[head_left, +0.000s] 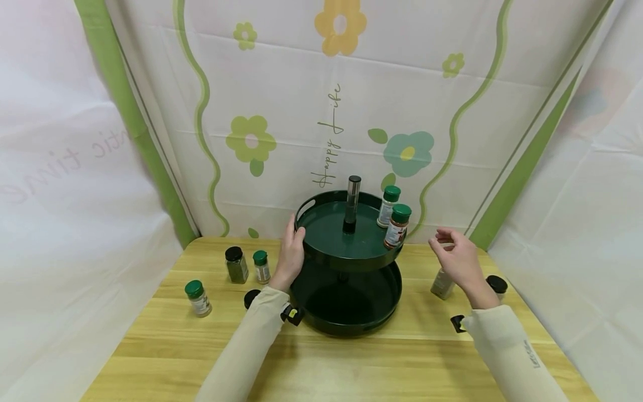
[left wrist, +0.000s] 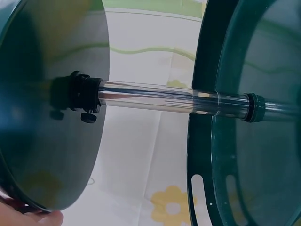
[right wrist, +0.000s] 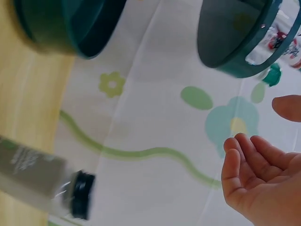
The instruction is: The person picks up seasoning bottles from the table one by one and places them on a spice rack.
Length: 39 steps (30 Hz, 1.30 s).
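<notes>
A dark green two-tier tray [head_left: 324, 226] stands on the wooden table, with a shiny post [head_left: 353, 201] through its upper tier. My left hand [head_left: 290, 254] grips the upper tier's left rim, thumb on top; in the left wrist view its fingertips show at that tier's edge. On the upper tier's right side are two green-capped spice jars, one with pale contents [head_left: 386, 212] and one with red contents [head_left: 396, 230]. To the right of the tray my right hand [head_left: 459, 262] hovers with loosely bent fingers, holding nothing. Below it stands a black-capped seasoning bottle [right wrist: 37, 179], partly hidden in the head view.
Left of the tray stand a black-capped jar of green herbs [head_left: 236, 268], two green-capped jars [head_left: 262, 269], and a black lid [head_left: 251, 297] mostly behind my left sleeve. Another black-capped jar [head_left: 497, 283] is beside my right wrist. Patterned cloth [head_left: 301, 111] encloses the table's back and sides.
</notes>
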{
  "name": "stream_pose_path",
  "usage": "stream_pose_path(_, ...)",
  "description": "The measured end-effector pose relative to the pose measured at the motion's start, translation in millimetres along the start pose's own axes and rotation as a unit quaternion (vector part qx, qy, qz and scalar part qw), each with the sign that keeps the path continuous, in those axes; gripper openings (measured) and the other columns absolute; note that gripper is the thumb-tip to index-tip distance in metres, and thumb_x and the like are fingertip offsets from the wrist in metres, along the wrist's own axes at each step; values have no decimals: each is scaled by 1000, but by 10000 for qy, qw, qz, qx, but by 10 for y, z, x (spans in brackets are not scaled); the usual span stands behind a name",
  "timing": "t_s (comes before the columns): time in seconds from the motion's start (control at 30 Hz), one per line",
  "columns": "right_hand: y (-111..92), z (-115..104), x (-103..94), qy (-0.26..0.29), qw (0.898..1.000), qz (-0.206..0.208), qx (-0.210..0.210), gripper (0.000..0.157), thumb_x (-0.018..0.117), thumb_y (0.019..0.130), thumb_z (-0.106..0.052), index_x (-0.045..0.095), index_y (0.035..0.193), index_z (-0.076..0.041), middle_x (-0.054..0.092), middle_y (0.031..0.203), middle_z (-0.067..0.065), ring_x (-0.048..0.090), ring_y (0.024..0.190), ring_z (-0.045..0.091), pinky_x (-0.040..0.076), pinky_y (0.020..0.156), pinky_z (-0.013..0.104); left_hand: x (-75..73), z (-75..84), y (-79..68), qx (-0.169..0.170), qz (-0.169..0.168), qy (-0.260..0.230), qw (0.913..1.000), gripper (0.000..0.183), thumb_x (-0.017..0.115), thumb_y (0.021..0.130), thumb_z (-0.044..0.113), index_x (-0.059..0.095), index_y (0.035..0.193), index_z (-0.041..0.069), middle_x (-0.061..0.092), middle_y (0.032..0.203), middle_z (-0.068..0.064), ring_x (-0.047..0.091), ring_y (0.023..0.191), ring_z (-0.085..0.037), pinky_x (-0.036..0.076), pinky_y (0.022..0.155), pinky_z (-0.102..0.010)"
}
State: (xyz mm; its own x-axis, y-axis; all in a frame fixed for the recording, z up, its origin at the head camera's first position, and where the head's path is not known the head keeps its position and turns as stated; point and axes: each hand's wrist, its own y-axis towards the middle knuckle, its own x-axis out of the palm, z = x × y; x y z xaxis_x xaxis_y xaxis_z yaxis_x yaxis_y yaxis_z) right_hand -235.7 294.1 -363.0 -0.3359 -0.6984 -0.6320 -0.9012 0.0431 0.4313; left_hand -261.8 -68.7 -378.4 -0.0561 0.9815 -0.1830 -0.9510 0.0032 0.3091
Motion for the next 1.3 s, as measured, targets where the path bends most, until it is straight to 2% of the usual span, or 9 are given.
stream_pose_path(0.33, -84, 343, -33, -200, 9978, -308, 558, 55, 47, 98, -36, 46, 132, 7, 52, 122, 26, 54, 99, 38, 48, 77, 50, -14, 25, -13, 82, -48, -55, 9999, 57, 32, 104, 27, 6, 153, 14, 4, 157, -8, 6, 143, -24, 12, 113, -47)
stream_pose_path(0.53, -107, 537, -44, -541, 9973, -236, 443, 50, 49, 98, -29, 48, 128, 10, 51, 120, 30, 52, 104, 42, 47, 79, 53, -15, 19, -32, 143, -29, -9, 9999, 59, 35, 103, 29, 7, 153, 14, 5, 157, -4, 7, 143, -22, 13, 113, -45)
stream_pose_path(0.6, -119, 589, -45, -610, 9969, -246, 428, 50, 49, 98, -29, 48, 128, 12, 50, 120, 31, 49, 107, 44, 46, 81, 55, -22, 80, -64, 171, -53, -4, 9998, 59, 35, 103, 27, 7, 153, 12, 5, 157, -6, 7, 143, -23, 13, 113, -46)
stream_pose_path(0.77, -146, 713, -38, -726, 9957, -276, 510, 52, 52, 96, -25, 45, 129, 15, 47, 123, 34, 44, 110, 47, 41, 85, 58, -14, 85, -72, 223, -48, -15, 9997, 60, 36, 102, 25, 7, 153, 12, 6, 157, -6, 7, 142, -23, 13, 113, -46)
stream_pose_path(0.8, -149, 736, -34, -755, 9954, -283, 525, 52, 52, 96, -24, 45, 129, 15, 46, 123, 34, 44, 111, 48, 40, 86, 58, -4, 24, -48, 259, -37, -29, 9997, 61, 37, 102, 26, 7, 153, 13, 6, 157, -4, 7, 142, -21, 13, 113, -45)
stream_pose_path(1.1, -227, 913, 38, -896, 9910, -548, 832, 63, 51, 96, -28, 34, 133, 20, 33, 128, 40, 35, 115, 53, 34, 90, 62, 7, 21, -68, 299, -30, -55, 9995, 62, 39, 101, 24, 8, 153, 13, 7, 157, -4, 10, 142, -21, 17, 112, -45)
stream_pose_path(1.3, -258, 992, 74, -1026, 9892, -576, 869, 67, 51, 96, -30, 30, 134, 22, 31, 128, 42, 33, 114, 55, 32, 90, 64, 12, 4, -89, 435, -25, -123, 9990, 61, 40, 102, 23, 8, 153, 12, 8, 157, -8, 11, 142, -22, 20, 111, -46)
